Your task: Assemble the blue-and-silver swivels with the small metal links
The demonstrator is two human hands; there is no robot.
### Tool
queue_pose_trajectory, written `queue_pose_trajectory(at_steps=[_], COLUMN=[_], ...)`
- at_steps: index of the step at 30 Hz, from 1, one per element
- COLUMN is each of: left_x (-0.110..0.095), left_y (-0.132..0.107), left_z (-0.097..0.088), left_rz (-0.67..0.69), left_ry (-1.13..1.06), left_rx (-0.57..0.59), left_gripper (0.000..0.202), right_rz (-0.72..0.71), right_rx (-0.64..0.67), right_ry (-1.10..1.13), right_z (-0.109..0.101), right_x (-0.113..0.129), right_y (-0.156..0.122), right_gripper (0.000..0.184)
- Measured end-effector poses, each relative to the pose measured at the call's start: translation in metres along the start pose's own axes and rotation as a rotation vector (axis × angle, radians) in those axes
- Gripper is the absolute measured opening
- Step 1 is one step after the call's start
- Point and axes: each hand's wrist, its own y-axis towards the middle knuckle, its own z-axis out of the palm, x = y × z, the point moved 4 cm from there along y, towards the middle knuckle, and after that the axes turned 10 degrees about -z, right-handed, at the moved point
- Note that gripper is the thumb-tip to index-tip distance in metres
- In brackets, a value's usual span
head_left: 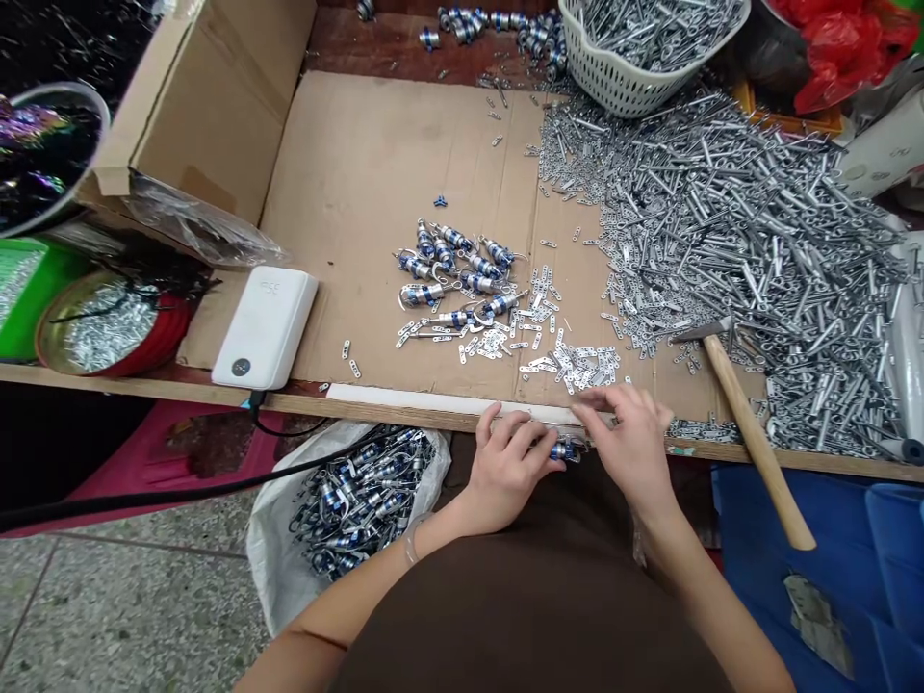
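Observation:
At the table's front edge, my left hand [509, 457] grips a small blue-and-silver metal hook fitting [564, 449] between thumb and fingers. My right hand [635, 438] is just to the right of it, thumb and fingers pinched together over the edge; what they hold is hidden. Beyond my hands lies a pile of small flat two-holed metal plates [577, 366]. Several similar blue-and-silver fittings [454, 265] are grouped on the cardboard [361, 173], with a loose blue piece [440, 201] behind them.
A wooden-handled hammer [757, 438] lies by a big heap of metal rods [751, 212] on the right. Behind stands a white basket [613, 72] of rods. At left are a white power bank [264, 327] and a cardboard box [217, 125]. Below hangs a sack [274, 539] of fittings.

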Motion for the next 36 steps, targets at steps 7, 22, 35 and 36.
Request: queue_pose_trajectory(at_steps=[7, 22, 35, 36], left_x=[0.001, 0.004, 0.004, 0.004], left_y=[0.001, 0.003, 0.005, 0.006], left_z=[-0.003, -0.004, -0.006, -0.006], left_rz=[-0.011, 0.078, 0.030, 0.028], left_ry=[-0.110, -0.218, -0.231, -0.233], left_rx=[-0.021, 0.008, 0.041, 0.043], left_gripper=[0.014, 0.007, 0.003, 0.002], right_rz=[-0.100, -0.437, 0.008, 0.055], right_rx=[-0.101, 0.364, 0.055, -0.152], right_ry=[-0.222, -0.120, 0.267, 0.149], right_z=[0.007, 0.005, -0.014, -0.028], right_x=[0.007, 0.021, -0.024, -0.040], right_y=[0.019, -0.003, 0.015, 0.016], right_gripper=[0.016, 0.019, 0.014, 0.021])
